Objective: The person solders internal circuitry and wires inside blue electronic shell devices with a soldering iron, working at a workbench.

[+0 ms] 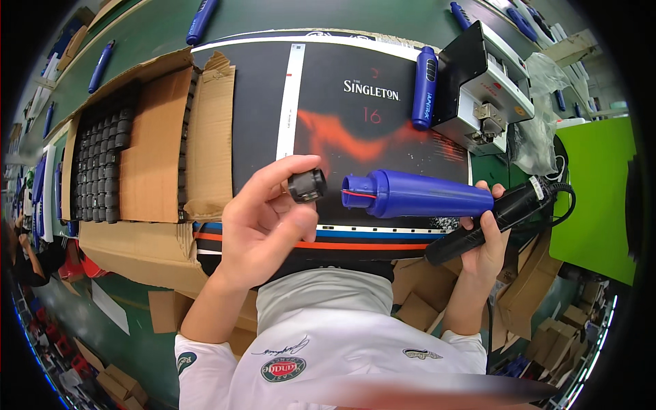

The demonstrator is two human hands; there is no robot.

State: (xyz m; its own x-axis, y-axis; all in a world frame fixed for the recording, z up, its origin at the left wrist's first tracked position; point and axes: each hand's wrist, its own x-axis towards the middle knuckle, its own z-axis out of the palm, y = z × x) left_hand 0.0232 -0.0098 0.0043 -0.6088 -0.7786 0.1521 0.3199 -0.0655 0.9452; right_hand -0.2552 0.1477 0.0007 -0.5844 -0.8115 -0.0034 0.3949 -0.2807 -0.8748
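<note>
My left hand [263,222] pinches a short black cylindrical cap [307,186] between thumb and forefinger, above the dark printed mat [260,123]. To its right, and apart from it, is a blue tapered plastic housing [424,195] lying level in the air. Its narrow open end faces the cap, and a thin red wire shows in that opening. The wide end is gripped by the fingertips of my right hand [486,236]. A black corded tool, shaped like an electric screwdriver [451,244], slants across the same hand below the housing and seems held in it too.
An open cardboard box [154,137] with rows of black caps stands at the left. Beyond the housing lies a blue handheld device [424,89], beside a black-and-white machine [478,96]. Crumpled clear plastic [536,116] and a green panel [601,198] are at the right.
</note>
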